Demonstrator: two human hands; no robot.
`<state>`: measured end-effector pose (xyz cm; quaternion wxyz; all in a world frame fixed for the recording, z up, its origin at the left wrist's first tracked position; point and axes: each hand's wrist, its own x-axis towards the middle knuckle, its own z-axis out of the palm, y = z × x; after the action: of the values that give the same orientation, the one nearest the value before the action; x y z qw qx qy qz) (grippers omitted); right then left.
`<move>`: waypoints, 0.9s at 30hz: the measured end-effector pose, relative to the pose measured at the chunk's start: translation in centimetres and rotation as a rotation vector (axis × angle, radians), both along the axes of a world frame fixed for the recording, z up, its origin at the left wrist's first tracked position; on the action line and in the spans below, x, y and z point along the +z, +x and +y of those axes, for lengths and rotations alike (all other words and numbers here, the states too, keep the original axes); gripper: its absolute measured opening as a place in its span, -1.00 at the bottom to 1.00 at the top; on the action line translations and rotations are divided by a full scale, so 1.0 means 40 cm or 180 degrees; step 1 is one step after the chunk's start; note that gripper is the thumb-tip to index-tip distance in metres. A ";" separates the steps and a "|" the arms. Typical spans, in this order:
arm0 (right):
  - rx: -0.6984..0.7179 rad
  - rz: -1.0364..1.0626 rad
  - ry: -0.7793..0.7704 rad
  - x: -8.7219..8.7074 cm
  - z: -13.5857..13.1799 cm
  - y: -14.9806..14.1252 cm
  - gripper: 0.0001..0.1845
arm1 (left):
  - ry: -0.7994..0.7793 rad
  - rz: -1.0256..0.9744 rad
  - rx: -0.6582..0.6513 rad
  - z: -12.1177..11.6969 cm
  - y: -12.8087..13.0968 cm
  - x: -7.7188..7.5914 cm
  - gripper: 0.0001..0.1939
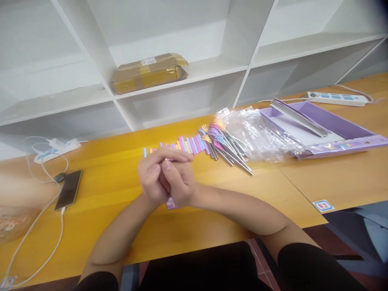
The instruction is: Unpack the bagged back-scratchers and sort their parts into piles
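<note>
My left hand (150,180) and my right hand (181,182) are closed together above the table, the left fingers lying over the right hand. Whatever they enclose, if anything, is hidden. Below them shows the end of a small purple printed piece (171,203); I cannot tell if it is held or lies on the table. Just beyond the hands is a row of short pink, blue, yellow and purple sticks (191,145), partly covered by my fingers. Right of it lies a pile of metal rods with coloured hand-shaped ends (226,143).
Crumpled clear plastic bags (257,133) and a purple box tray (351,117) lie to the right. A phone (69,189) with a white cable and a power strip (57,150) are on the left. White shelving (182,83) holding a taped parcel (150,72) stands behind.
</note>
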<state>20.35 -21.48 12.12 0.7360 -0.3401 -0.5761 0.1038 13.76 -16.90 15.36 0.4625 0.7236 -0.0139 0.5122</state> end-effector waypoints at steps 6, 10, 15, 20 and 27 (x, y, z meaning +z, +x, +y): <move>-0.0193 -0.0615 -0.0037 0.095 0.004 0.078 -0.73 | -0.0981 -0.0802 -0.0077 0.074 0.007 0.058 -0.66; -0.0524 -0.0800 0.0197 0.113 -0.001 0.101 -0.78 | -0.1164 -0.1027 -0.0230 0.115 -0.008 0.080 -0.55; -0.0620 -0.0768 0.0326 0.107 -0.006 0.098 -0.79 | -0.1651 -0.0745 -0.0788 0.131 -0.034 0.094 -0.42; -0.0606 -0.1173 -0.0170 0.126 -0.007 0.131 -0.81 | -0.1853 -0.0465 -0.0729 0.133 -0.025 0.080 -0.43; -0.1054 -0.1698 -0.1388 -0.034 -0.026 0.304 -0.87 | 0.0443 0.2095 0.1247 0.233 -0.086 -0.147 -0.61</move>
<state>32.51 -22.54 10.75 0.4773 -0.5923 -0.6490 0.0115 10.31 -7.58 9.46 0.2854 0.8678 0.2391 0.3291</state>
